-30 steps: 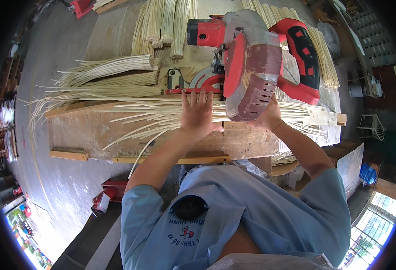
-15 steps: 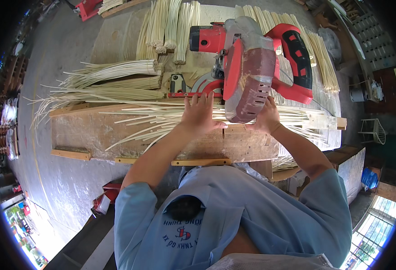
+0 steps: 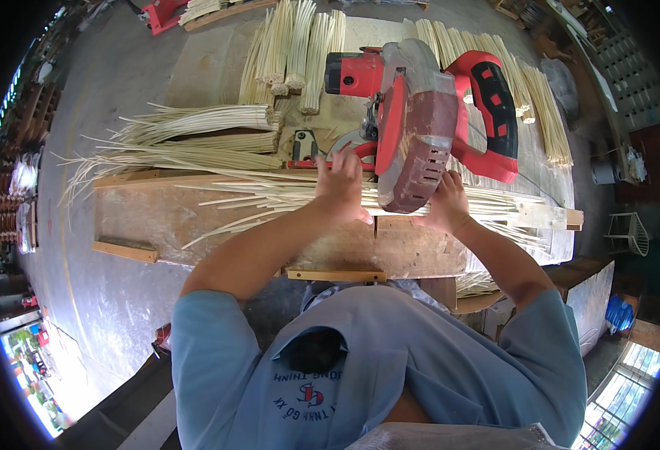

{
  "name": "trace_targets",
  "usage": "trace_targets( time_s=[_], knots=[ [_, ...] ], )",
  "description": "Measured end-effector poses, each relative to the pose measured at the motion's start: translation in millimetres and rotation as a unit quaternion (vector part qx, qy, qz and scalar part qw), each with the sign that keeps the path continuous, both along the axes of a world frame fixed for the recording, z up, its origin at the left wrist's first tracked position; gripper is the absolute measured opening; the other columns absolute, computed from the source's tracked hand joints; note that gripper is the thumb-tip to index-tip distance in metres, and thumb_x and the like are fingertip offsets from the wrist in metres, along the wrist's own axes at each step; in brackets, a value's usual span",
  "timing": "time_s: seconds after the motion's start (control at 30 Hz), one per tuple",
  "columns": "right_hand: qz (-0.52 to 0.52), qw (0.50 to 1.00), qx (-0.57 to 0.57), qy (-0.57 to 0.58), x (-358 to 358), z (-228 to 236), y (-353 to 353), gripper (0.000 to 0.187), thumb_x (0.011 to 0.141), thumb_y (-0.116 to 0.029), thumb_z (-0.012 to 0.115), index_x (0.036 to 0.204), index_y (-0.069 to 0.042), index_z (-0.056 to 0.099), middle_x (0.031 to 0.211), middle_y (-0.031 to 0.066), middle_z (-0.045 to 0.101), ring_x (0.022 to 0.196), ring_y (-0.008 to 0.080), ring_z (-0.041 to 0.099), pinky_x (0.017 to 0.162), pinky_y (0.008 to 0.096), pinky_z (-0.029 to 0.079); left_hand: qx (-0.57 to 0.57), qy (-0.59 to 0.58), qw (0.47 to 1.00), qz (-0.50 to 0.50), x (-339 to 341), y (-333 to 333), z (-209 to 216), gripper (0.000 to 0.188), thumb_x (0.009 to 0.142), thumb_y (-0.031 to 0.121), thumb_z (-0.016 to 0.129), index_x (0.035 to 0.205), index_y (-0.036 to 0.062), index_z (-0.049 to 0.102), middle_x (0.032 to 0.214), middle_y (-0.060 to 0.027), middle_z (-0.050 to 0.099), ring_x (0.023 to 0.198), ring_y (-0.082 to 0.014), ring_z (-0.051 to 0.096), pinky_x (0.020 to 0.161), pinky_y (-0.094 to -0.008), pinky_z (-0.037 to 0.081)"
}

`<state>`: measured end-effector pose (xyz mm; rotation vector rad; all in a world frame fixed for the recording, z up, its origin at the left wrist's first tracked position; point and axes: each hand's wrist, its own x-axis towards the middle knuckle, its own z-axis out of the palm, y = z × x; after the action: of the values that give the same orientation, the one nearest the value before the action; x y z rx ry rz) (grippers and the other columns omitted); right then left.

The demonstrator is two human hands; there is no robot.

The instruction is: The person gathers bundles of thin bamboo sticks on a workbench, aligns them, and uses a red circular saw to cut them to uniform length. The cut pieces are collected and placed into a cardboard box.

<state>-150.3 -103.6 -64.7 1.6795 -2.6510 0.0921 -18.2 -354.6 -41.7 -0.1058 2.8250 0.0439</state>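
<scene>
A loose bundle of thin pale canes (image 3: pixel 270 196) lies crosswise on the wooden bench, passing under a red and grey mitre saw (image 3: pixel 412 135). My left hand (image 3: pixel 339 189) is over the bundle left of the blade guard, fingers bent across its far side by the saw's red fence (image 3: pixel 307 164), thumb stretched along the near side. Just right of the guard, my right hand (image 3: pixel 447 204) wraps the same bundle, fingers over the top and thumb pointing inward. The guard hides the stretch of canes between my hands. The saw head stands raised, its black handle (image 3: pixel 494 105) untouched.
More cane bundles lie left of the saw (image 3: pixel 195 127), behind it (image 3: pixel 296 52) and at the far right (image 3: pixel 547 112). A wooden strip (image 3: pixel 336 275) edges the bench's near side. A white rack (image 3: pixel 628 234) stands on the floor to the right.
The whole view has shifted slightly. My left hand's fingers look a little more bent and spread over the canes; my right hand stays by the guard. The saw head keeps its raised position.
</scene>
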Motion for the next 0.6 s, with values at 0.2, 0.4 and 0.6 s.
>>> trace_targets(
  time_s=[0.2,0.4,0.6],
  knots=[
    [0.010,0.999,-0.025,0.018,-0.7,-3.9,-0.7,0.075,0.059,-0.047,0.085,0.124,-0.017,0.067,0.144,0.0147,0.051,0.131,0.0349,0.051,0.107,0.0533,0.041,0.047,-0.122,0.991,0.006,-11.4,-6.0,2.1,0.115,0.064,0.078,0.080,0.131,-0.0126,0.058,0.146,-0.0208,0.041,0.136,-0.0394,0.040,0.112,-0.0577,0.037],
    [-0.006,1.000,-0.017,0.012,-3.2,-6.5,1.3,0.078,0.059,-0.048,0.085,0.128,-0.018,0.065,0.146,0.0151,0.049,0.130,0.0359,0.052,0.100,0.0530,0.048,-0.038,-0.137,0.987,-0.078,-19.9,-6.8,29.0,0.114,0.066,0.076,0.079,0.142,-0.0057,0.056,0.157,-0.0266,0.032,0.145,-0.0521,0.028,0.108,-0.0788,0.027],
    [-0.022,1.000,0.007,-0.019,-2.0,-6.7,-0.7,0.080,0.060,-0.046,0.085,0.131,-0.018,0.063,0.152,0.0136,0.042,0.131,0.0362,0.053,0.100,0.0535,0.050,-0.013,-0.184,0.981,-0.058,-21.7,-18.4,18.3,0.117,0.066,0.074,0.080,0.147,-0.0064,0.051,0.163,-0.0312,0.022,0.149,-0.0586,0.020,0.104,-0.0888,0.018]
  ],
)
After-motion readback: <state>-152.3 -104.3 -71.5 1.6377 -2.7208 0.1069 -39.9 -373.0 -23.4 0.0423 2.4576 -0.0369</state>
